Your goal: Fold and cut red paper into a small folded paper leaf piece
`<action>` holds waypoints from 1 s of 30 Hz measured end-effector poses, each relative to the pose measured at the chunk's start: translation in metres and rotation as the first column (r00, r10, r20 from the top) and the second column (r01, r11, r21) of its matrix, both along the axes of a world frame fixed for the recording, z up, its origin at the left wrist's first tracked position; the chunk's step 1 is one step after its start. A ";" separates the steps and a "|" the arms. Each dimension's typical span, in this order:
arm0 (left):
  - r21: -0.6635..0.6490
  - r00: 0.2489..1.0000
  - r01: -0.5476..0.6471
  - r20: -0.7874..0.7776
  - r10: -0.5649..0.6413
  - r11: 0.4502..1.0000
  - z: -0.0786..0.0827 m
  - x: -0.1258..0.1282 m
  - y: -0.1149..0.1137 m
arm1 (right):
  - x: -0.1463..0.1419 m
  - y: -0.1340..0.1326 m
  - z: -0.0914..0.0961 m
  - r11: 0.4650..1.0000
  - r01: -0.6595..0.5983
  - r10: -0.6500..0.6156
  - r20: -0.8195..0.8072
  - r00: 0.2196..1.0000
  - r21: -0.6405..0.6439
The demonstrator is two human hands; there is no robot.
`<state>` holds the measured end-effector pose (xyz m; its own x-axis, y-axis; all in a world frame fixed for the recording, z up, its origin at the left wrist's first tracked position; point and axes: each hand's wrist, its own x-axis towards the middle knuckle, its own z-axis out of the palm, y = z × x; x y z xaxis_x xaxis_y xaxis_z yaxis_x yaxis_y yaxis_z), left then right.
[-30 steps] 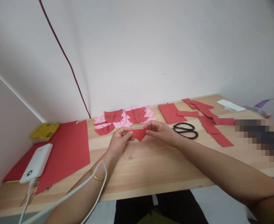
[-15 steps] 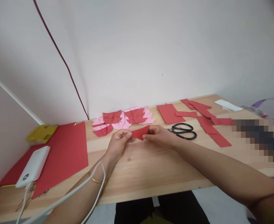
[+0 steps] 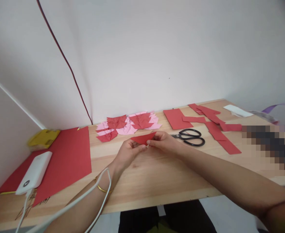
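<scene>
Between both hands, just above the wooden table (image 3: 137,181), I hold a small piece of red paper (image 3: 142,139) folded to a triangle, its long edge up and its point down. My left hand (image 3: 131,149) pinches it from the left, thumb near the lower point. My right hand (image 3: 162,142) grips the right end, thumb on the front face. Behind them lie several folded pieces in red (image 3: 116,122) and pink (image 3: 128,129). Black-handled scissors (image 3: 192,136) rest just right of my right hand.
Red strips (image 3: 226,145) and a red sheet (image 3: 176,118) lie on the right, with a white piece (image 3: 238,110) beyond. Large red paper (image 3: 69,155), a white power bank (image 3: 35,173) and a yellow packet (image 3: 44,139) are on the left. A white cable (image 3: 67,204) crosses my left forearm.
My left hand has shifted its grip: its thumb has moved right and down along the red paper, close to the right thumb. More of the paper's left end now shows.
</scene>
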<state>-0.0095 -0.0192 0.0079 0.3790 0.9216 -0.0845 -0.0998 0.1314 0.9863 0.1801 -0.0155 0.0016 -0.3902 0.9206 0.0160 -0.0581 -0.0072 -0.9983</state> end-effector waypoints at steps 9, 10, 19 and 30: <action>0.109 0.988 -0.117 -0.084 0.126 0.987 -0.004 -0.005 0.006 | 0.005 0.001 0.004 0.989 0.117 -0.120 0.028 0.992 0.091; 0.092 0.992 -0.120 -0.034 0.123 0.989 -0.003 -0.006 0.007 | 0.005 0.002 0.005 0.988 0.119 -0.122 0.020 0.992 0.096; -0.305 0.961 0.149 0.268 -0.065 0.940 0.011 -0.018 0.007 | 0.006 -0.001 0.012 0.988 0.061 -0.058 -0.029 0.998 0.141; -0.264 0.971 -0.084 0.197 0.139 0.961 0.006 -0.010 0.007 | 0.004 -0.002 0.009 0.989 -0.007 -0.003 0.066 0.998 0.149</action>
